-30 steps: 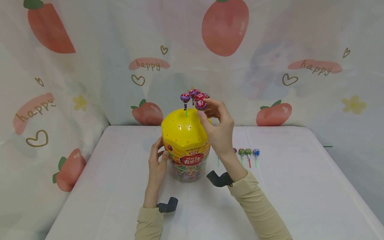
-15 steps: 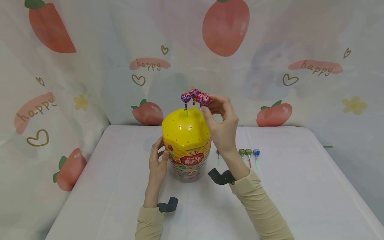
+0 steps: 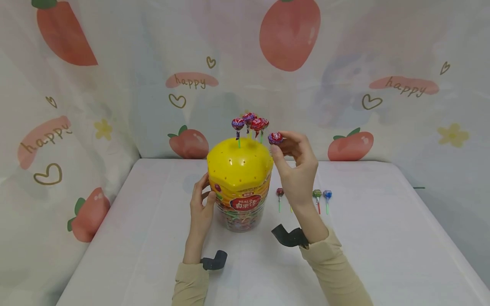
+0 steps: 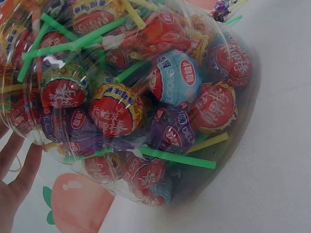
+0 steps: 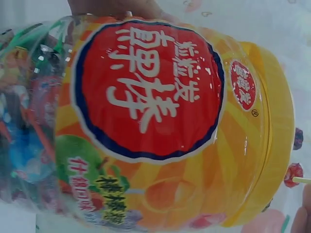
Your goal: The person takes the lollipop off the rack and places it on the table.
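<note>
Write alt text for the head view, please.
A person's right grip pinches a wrapped lollipop near the yellow lid of a candy-filled jar, which the left grip touches. Upright lollipops stand in the lid, and loose lollipops lie on the white table.

Reaches forward with both arms (image 3: 337, 267), holding the right hand (image 3: 300, 170) higher than the left hand (image 3: 200, 208); pinches with right thumb (image 3: 280, 159) and fingertips (image 3: 289, 136), holds left thumb (image 3: 210, 202) apart from left fingers (image 3: 200, 183).
</note>
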{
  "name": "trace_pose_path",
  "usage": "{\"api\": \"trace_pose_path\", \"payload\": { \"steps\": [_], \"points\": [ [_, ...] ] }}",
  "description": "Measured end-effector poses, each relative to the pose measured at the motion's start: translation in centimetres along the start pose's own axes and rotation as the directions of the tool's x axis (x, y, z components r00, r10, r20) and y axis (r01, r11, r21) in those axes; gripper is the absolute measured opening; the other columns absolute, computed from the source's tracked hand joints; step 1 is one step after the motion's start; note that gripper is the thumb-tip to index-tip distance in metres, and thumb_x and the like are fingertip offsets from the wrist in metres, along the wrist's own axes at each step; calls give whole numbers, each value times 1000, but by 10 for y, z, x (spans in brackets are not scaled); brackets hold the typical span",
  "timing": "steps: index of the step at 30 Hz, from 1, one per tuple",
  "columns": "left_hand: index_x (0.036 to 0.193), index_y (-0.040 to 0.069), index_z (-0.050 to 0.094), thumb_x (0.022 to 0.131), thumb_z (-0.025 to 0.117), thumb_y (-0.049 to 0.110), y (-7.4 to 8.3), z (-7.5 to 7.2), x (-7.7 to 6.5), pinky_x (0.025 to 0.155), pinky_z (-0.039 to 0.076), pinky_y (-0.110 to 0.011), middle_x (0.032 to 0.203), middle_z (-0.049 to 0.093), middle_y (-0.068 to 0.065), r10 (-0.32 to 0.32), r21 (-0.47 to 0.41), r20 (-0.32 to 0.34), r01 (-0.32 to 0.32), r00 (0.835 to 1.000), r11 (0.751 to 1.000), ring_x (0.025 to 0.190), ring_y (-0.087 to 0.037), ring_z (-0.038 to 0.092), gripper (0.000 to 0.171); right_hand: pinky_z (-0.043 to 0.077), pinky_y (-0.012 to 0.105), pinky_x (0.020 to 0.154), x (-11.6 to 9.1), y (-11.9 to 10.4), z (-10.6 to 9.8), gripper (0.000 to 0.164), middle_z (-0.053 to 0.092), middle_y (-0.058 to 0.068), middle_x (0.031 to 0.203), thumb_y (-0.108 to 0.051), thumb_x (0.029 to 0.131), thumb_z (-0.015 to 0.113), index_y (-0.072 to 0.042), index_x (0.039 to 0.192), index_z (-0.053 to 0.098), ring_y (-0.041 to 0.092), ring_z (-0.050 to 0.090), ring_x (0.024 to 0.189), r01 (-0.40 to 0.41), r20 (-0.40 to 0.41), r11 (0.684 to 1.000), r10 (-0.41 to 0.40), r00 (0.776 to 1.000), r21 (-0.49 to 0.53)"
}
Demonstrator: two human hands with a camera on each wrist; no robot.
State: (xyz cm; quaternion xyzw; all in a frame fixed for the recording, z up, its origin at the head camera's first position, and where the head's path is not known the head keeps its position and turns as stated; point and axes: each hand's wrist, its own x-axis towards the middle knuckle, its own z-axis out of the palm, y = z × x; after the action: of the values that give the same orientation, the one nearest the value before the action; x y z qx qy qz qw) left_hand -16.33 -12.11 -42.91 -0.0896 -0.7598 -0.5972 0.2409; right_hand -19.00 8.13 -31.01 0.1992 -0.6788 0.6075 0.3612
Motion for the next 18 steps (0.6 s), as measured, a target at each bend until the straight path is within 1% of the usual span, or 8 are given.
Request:
{"api": "trace_pose_path", "payload": {
  "steps": [3, 6, 8, 13, 15, 18],
  "points": [
    [144, 4, 40, 99, 51, 29, -1, 1, 0, 99, 41, -20, 136, 50, -19, 7, 4, -4, -7, 1000, 1000, 123, -25, 47, 52, 51, 17, 78, -8, 2, -6, 31, 63, -14, 94, -2, 88, 66, 4, 117, 60, 6, 60, 82, -17, -3, 1000, 17, 1000, -18],
    [143, 5, 40, 99, 51, 28, -3, 1, 0, 98, 40, -17, 136, 50, -18, -4, -5, -5, 4, 1000, 1000, 124, -30, 46, 51, 50, 17, 77, -16, 5, -11, 30, 63, -15, 93, -1, 87, 66, 4, 116, 60, 6, 60, 81, -35, -4, 999, 35, 999, -17],
    [145, 10, 41, 99, 51, 32, -13, 2, 1, 98, 40, -17, 136, 50, -14, 7, -8, -8, -7, 1000, 1000, 124, -24, 47, 51, 50, 16, 77, -21, 7, -14, 30, 64, -14, 92, 1, 87, 66, 4, 116, 61, 6, 61, 80, -48, -4, 999, 47, 999, -13],
    [146, 23, 40, 98, 51, 40, -38, 3, 2, 99, 42, -21, 138, 50, -5, 37, -6, -11, -38, 999, 999, 125, -13, 46, 52, 49, 15, 74, -33, 10, -24, 29, 66, -13, 89, 3, 85, 67, 3, 114, 63, 6, 61, 78, -85, 0, 996, 85, 996, -26],
    [146, 22, 40, 98, 51, 36, -39, 4, 2, 99, 42, -21, 138, 50, -5, 32, -4, -12, -32, 999, 999, 125, -16, 46, 51, 49, 14, 73, -37, 12, -28, 29, 66, -10, 87, 3, 85, 68, 2, 113, 64, 5, 61, 77, -96, 3, 995, 96, 995, -33],
    [146, 21, 40, 98, 53, 32, -39, 4, 2, 99, 41, -19, 138, 50, -5, 17, -3, -13, -17, 1000, 1000, 125, -17, 46, 50, 49, 13, 70, -44, 17, -33, 29, 68, -2, 87, 3, 84, 69, 2, 112, 64, 5, 61, 76, -119, 9, 992, 119, 993, -49]
  ]
}}
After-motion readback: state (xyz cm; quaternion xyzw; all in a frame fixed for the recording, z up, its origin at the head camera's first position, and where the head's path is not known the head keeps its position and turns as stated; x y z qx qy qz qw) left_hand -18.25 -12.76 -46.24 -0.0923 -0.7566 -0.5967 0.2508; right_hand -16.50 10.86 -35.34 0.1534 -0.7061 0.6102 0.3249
